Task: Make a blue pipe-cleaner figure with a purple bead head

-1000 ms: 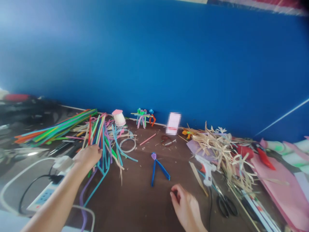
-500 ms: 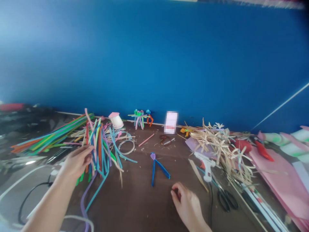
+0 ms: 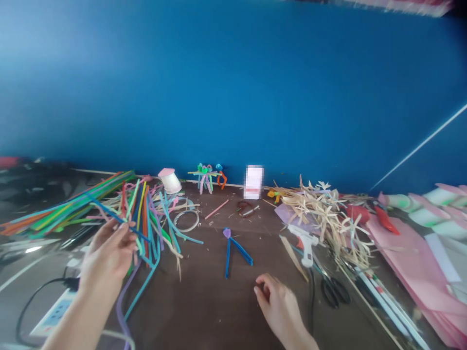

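Left hand (image 3: 111,245) pinching blue stem (image 3: 117,218), grip closed on it, loose stems (image 3: 148,218) just beside that grip, right hand (image 3: 279,304) empty, grip narrow, fingers curled, purple-topped blue figure (image 3: 227,243) on table (image 3: 189,311) between both grips

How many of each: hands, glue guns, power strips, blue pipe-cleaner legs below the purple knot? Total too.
Hands (left hand, right hand): 2
Glue gun: 1
Power strip: 1
Blue pipe-cleaner legs: 2
Total: 6
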Motion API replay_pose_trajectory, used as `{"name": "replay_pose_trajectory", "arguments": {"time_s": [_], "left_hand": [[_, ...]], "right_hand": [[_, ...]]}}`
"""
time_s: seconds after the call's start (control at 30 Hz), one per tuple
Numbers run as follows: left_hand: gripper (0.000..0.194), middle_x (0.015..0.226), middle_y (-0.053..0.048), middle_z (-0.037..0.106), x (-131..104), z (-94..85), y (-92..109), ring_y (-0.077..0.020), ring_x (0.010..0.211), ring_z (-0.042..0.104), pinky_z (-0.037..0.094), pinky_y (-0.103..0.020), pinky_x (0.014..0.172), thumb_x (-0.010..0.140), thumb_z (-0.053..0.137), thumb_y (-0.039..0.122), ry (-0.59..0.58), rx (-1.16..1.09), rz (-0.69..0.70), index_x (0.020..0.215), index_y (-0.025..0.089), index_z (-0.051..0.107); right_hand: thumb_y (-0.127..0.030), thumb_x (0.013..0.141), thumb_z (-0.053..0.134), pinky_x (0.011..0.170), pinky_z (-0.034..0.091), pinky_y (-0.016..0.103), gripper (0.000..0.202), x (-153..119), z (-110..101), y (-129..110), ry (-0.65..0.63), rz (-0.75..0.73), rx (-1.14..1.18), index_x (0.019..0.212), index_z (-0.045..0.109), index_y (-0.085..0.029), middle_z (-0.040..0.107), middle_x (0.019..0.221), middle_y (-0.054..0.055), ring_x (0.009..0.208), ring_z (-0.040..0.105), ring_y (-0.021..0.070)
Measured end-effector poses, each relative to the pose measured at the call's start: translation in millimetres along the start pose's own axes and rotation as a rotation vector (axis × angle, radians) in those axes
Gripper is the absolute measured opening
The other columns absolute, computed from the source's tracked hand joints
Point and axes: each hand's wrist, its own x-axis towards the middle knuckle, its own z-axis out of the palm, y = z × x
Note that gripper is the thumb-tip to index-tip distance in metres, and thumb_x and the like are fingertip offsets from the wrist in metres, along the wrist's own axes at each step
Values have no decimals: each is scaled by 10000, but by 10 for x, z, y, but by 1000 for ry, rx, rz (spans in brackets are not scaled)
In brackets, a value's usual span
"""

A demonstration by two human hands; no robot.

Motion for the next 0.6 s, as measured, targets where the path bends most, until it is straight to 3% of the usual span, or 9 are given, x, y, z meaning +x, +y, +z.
{"name": "replay_pose_trajectory", "arguments": {"time_s": [0.1,0.27,0.4,0.5,0.6], "left_hand": [[293,591,52,594,-225,25,-86,-51,402,442,314,-158,382,519,691,233,-242,-53,-47,757,193,526],[273,621,-11,604,-769,245,-321,-93,501,483,353,-198,460,643,630,369,-818,355,-220,800,148,596],[270,603,16,575,-1036,431,-419,-83,513,444,308,-186,471,680,583,398,-976,443,-267,805,161,616],[232,575,23,553,-1146,497,-421,-87,542,441,322,-187,517,690,578,364,-1097,451,-256,735,141,621],[248,584,15,558,-1194,497,-408,-100,586,459,348,-192,566,717,554,352,-1289,450,-225,662,118,613]], "right_hand": [[-177,757,466,478,368,172,86,9,-89,-55,-15,5,99,739,547,-203,552,552,-39,473,534,100],[-166,821,416,609,427,191,151,69,-354,-261,83,-52,405,809,564,-190,593,703,17,643,572,116],[-125,821,431,590,440,196,155,122,-581,-454,173,-179,438,877,567,-176,563,690,22,620,549,110],[-96,802,462,708,446,267,221,168,-718,-611,237,-375,268,987,559,-169,588,828,67,783,550,151],[-152,804,488,892,350,417,273,204,-767,-749,156,-514,45,1069,531,-200,588,1010,81,1006,487,219]]}}
